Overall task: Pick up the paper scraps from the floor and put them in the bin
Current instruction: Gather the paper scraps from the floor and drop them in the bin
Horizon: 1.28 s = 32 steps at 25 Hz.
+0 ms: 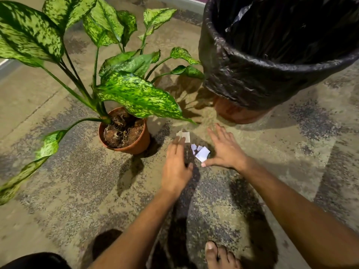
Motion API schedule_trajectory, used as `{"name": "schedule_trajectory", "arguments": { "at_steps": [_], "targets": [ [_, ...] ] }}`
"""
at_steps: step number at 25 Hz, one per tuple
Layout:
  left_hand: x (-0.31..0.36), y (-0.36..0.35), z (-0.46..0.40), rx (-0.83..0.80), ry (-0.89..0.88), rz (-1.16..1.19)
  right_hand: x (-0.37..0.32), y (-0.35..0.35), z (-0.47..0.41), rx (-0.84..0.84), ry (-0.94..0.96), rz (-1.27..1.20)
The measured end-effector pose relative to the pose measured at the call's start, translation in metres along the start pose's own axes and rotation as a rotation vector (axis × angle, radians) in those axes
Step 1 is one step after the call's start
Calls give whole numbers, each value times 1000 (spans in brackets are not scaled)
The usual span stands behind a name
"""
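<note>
Small white paper scraps (201,152) lie in a loose heap on the concrete floor, between my two hands. A cream scrap (184,135) lies just beyond, at the fingertips of my left hand (175,164), which is flat and palm down, left of the heap. My right hand (223,148) is spread open to the right of the heap, thumb tip touching the nearest white scrap. Neither hand holds anything. The bin (272,61), lined with a black plastic bag, stands at the upper right, its mouth facing me.
A potted plant (126,133) with big speckled green leaves stands left of the scraps, in a brown pot. My bare foot (219,255) is at the bottom edge. The floor (77,171) is rough, stained concrete.
</note>
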<state>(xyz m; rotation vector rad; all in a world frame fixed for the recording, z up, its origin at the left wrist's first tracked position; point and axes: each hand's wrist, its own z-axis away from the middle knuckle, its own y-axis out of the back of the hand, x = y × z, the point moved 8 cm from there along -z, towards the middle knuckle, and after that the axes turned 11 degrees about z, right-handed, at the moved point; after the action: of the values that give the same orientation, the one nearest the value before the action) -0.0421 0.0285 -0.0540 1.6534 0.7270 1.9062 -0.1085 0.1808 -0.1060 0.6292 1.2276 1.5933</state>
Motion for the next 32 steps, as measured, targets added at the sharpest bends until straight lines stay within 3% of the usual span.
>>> {"name": "schedule_trajectory", "arguments": {
  "at_steps": [3,6,10,13,15,17,20,25,32],
  "targets": [
    [-12,-10,-22,-137,6,-117,-21,-1,1,22,182,8],
    [-20,-18,-43,-260,33,-238,-41,4,8,194,295,10],
    [-26,-29,-44,-417,35,-301,-67,3,17,221,323,200],
    [-21,-26,-41,-379,-36,-375,-77,-2,28,209,318,199],
    [-16,-23,-35,-330,-49,-382,-62,0,28,154,182,-125],
    [-11,-26,-21,-303,-35,-399,-39,7,23,207,14,-364],
    [-11,-36,4,-330,-13,-429,-17,29,7,403,-98,-227],
    [-12,-39,4,-344,-3,-428,-7,21,-27,237,-179,-111],
    [-7,-36,8,-345,-9,-440,-28,20,-17,241,2,132]
  ]
}}
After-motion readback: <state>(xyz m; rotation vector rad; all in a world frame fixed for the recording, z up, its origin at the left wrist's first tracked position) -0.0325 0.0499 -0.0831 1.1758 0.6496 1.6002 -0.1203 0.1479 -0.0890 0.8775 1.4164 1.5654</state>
